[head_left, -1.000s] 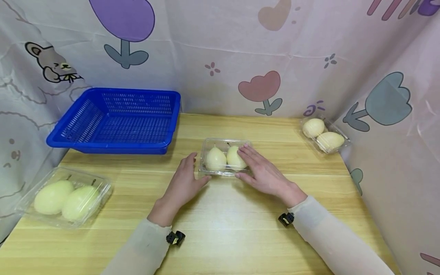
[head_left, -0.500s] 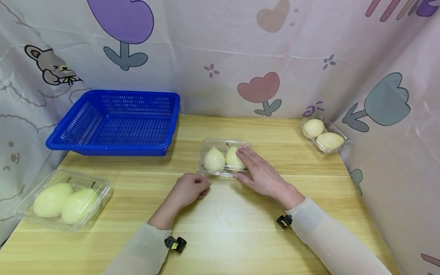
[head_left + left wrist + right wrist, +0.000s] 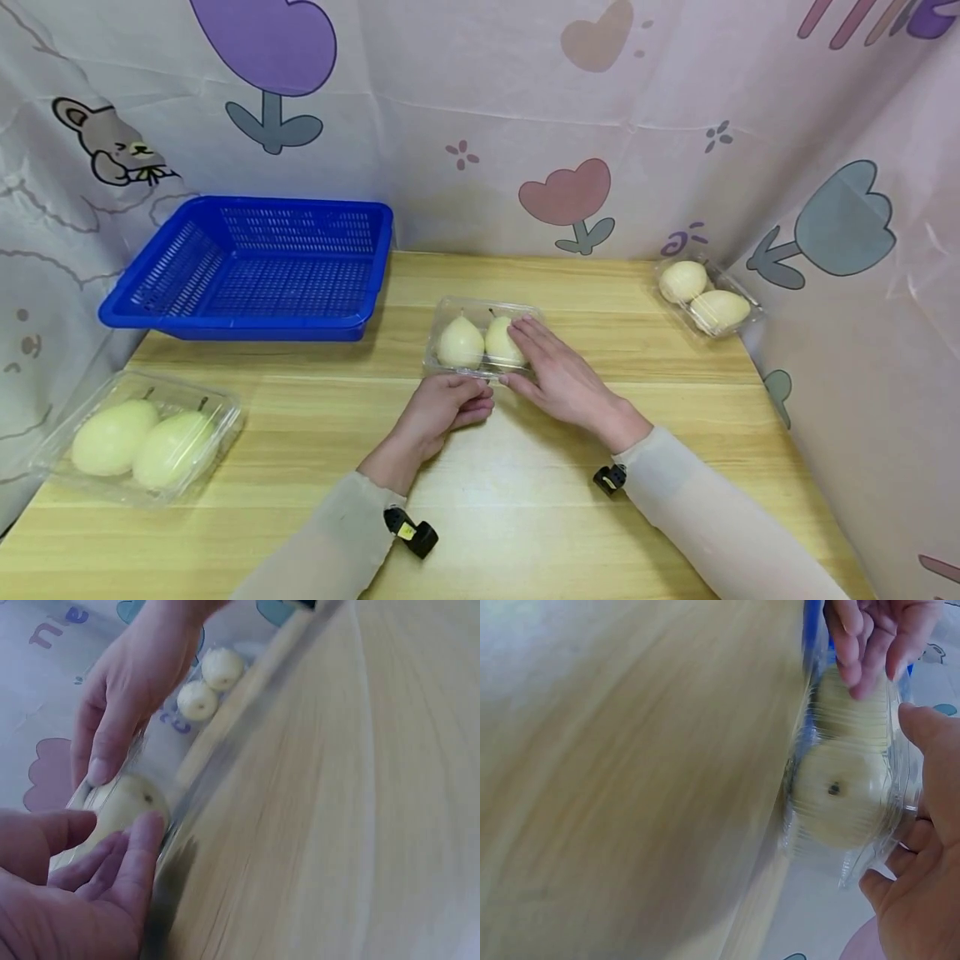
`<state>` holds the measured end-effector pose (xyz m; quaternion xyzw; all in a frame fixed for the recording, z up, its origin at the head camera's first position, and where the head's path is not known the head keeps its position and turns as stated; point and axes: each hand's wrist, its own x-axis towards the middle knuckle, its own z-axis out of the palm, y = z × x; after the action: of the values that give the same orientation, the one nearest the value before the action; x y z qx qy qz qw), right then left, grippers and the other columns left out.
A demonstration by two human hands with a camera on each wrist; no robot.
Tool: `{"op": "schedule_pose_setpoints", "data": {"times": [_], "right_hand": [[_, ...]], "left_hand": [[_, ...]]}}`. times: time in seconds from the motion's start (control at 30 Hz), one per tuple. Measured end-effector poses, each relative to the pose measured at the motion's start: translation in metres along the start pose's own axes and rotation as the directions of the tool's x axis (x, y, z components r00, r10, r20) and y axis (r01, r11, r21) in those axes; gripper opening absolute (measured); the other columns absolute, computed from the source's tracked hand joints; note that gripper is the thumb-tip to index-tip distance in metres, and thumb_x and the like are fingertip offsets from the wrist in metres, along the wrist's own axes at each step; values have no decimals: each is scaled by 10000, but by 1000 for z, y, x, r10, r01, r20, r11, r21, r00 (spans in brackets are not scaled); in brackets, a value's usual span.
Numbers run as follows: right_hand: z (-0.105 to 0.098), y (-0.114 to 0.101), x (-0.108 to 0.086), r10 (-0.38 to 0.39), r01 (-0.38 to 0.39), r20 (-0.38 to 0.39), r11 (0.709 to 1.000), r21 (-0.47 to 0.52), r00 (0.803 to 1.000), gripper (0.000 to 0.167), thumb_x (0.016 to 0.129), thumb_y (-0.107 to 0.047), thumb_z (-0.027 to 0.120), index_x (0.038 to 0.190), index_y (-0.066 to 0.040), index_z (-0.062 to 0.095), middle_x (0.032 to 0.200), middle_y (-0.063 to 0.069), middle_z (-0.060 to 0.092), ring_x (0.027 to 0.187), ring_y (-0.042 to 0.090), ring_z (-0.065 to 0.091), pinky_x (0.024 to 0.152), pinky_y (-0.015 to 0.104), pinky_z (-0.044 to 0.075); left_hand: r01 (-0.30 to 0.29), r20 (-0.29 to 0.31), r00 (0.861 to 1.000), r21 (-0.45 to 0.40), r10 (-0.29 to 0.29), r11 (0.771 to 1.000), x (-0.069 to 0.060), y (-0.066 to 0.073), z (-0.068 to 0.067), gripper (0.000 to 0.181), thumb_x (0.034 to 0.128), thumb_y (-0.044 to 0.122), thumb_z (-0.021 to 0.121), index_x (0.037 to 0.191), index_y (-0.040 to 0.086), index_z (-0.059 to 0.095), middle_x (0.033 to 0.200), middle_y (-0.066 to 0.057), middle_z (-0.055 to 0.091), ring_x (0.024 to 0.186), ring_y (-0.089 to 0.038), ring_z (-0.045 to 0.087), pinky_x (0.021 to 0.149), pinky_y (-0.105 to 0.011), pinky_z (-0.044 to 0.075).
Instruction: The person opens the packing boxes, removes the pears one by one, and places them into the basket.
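A clear plastic clamshell box (image 3: pixel 483 337) with two pale yellow pears (image 3: pixel 461 342) inside lies mid-table. My right hand (image 3: pixel 566 387) holds its right end, fingers over the top and thumb by the front edge; the right wrist view shows the thumb on the rim and fingers round the end. At the front edge is my left hand (image 3: pixel 442 417), loosely bent. In the left wrist view its fingertips (image 3: pixel 148 829) are against the box's front side, thumb held apart from them. The right fingers partly cover one pear.
A blue plastic basket (image 3: pixel 300 327) stands at the back left. Another clear box of pears (image 3: pixel 112 437) is at the front left, and a third box of pears (image 3: pixel 718 311) sits at the back right. Printed fabric (image 3: pixel 450 92) hangs behind the table.
My left hand has gone from spread beside the box's left end to its front edge, moving right with fingers drawn in. The box and right hand have shifted slightly left.
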<state>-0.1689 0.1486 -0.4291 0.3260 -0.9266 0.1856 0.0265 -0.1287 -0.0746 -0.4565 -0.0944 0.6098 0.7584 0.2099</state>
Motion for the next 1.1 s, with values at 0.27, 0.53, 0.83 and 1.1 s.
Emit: {"op": "schedule_pose_setpoints", "data": {"times": [0.27, 0.53, 0.83, 1.1], "right_hand": [[1, -2, 4, 3, -3, -4, 1000, -15, 1000, 773, 1058, -449, 620, 1621, 7, 349, 1700, 196, 328, 1610, 335, 244, 1315, 478, 234], [2, -4, 5, 1, -1, -8, 1000, -32, 1000, 777, 1059, -452, 620, 1614, 22, 355, 1688, 215, 343, 1605, 349, 255, 1311, 488, 245], [3, -4, 5, -24, 24, -11, 1000, -12, 1000, 660, 1121, -383, 499, 1607, 39, 355, 1683, 229, 340, 1604, 360, 252, 1320, 481, 218], [-3, -5, 6, 23, -19, -47, 996, 85, 999, 543, 1151, -291, 414, 1587, 33, 402, 1662, 235, 379, 1577, 384, 310, 1309, 512, 240]], "left_hand": [[25, -26, 999, -191, -31, 981, 5, -1, 9, 242, 1063, 82, 611, 1217, -88, 688, 1063, -173, 770, 900, -190, 775, 842, -296, 649], [2, -40, 999, -225, -11, 974, 8, -4, 15, 232, 1050, 82, 640, 1188, -90, 710, 1074, -200, 776, 849, -165, 771, 810, -284, 652], [-18, -61, 998, -252, 3, 968, 15, -9, 23, 258, 1040, 93, 664, 1194, -111, 694, 952, -119, 777, 809, -160, 760, 797, -282, 653], [-39, -75, 997, -233, 22, 972, 15, -11, 25, 251, 1047, 104, 656, 1174, -112, 680, 924, -103, 761, 797, -151, 752, 787, -273, 652]]}}
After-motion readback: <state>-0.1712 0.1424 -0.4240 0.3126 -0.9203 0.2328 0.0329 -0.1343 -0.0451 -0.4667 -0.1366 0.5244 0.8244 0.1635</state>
